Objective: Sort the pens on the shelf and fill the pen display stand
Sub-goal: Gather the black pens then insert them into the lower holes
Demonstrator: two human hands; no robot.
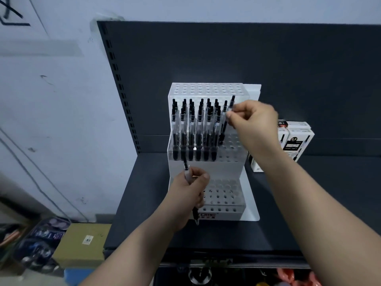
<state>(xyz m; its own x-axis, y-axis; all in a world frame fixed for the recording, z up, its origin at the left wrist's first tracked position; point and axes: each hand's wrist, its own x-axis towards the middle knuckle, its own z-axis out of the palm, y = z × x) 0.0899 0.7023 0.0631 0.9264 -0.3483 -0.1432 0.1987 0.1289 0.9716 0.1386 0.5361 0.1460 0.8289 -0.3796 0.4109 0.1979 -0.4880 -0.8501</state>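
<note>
The slim clear-barrelled pen with a black clicker top [232, 102] stands nearly upright. Its top is up and leans a little right, and its lower end reaches down to the right part of the middle tier of the white and clear plastic stepped pen display stand [206, 169]. We cannot tell whether its tip sits in a hole. The right hand [253, 118] comes from the right and pinches this pen at mid-barrel between thumb and fingertips.

A second clear pen with a black top [186, 166] runs steeply up and down in front of the stand, top up and slightly left. The left hand [191, 195] grips it round the middle with curled fingers. Its dark tip shows below the hand, over the stand's lowest tier.

Left of the right hand's pen, the rows of matching pens [199, 124] stand upright in the middle tier. The stand sits on a dark grey shelf [144, 203]. Just to its right stand white pen boxes with black print [296, 141], partly hidden by the right forearm; we cannot read the print.
</note>
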